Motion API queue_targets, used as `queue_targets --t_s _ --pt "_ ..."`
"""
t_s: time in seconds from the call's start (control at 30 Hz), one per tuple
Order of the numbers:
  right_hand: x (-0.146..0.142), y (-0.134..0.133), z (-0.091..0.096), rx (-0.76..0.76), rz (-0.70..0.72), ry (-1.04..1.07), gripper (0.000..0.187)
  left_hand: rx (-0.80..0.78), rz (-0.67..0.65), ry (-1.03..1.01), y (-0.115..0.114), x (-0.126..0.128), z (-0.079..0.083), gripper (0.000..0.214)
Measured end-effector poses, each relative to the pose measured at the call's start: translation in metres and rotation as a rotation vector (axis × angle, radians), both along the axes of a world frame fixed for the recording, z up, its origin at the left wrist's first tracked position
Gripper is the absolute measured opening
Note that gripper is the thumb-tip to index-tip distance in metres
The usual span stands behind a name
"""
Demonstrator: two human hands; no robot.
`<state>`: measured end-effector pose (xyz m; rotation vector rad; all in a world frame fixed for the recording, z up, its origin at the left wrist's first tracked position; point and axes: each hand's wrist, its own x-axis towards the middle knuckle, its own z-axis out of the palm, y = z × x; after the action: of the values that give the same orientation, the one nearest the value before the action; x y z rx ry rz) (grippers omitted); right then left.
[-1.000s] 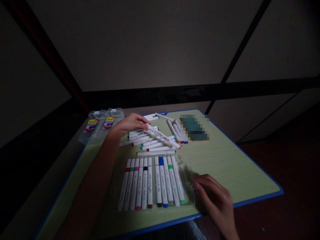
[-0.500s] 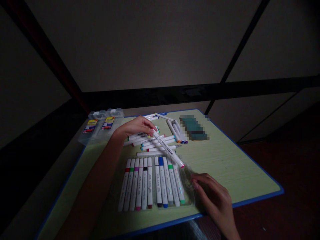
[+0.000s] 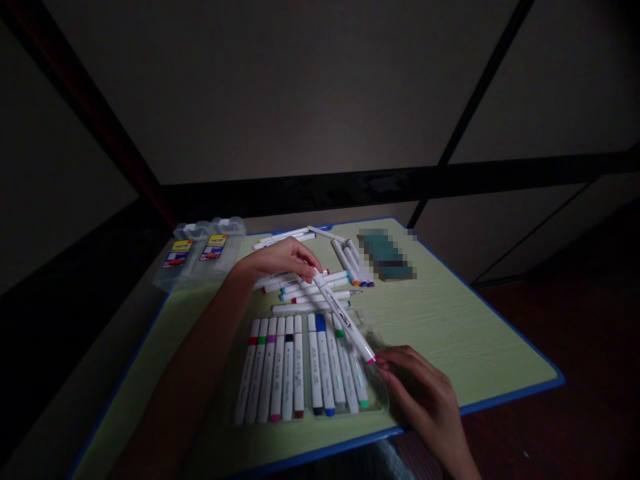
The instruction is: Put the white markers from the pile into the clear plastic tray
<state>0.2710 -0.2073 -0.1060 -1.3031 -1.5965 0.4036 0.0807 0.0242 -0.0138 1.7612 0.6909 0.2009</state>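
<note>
My left hand pinches one end of a white marker with a pink tip, held slanted above the row of markers. That row of several white markers lies side by side in a clear plastic tray near the table's front edge. My right hand rests on the tray's right end with fingers curled; the pink tip is just beside its fingertips. A loose pile of white markers lies behind the tray, under my left hand.
The table is pale green with a blue edge. Two clear packs with yellow labels stand at its back left. A teal block lies at the back right beside a few more markers. Dark bars and panels surround the table.
My left hand has carried the pink-tipped marker from the pile toward me, so its tip now reaches the tray's right end by my right hand. My right hand has barely moved.
</note>
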Motion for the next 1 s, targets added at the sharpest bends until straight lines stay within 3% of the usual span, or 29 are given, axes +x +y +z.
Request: queue_targets --t_s 0.53,1.0 --pt "-0.001 0.001 -0.005 0.027 0.128 -0.079 0.009 -0.071 -0.095 -0.013 -0.01 0.014 -0.014 0.013" --pt "0.002 -0.003 -0.006 0.04 0.195 -0.163 0.03 -0.143 0.003 -0.161 -0.022 0.033 -0.029 0.019"
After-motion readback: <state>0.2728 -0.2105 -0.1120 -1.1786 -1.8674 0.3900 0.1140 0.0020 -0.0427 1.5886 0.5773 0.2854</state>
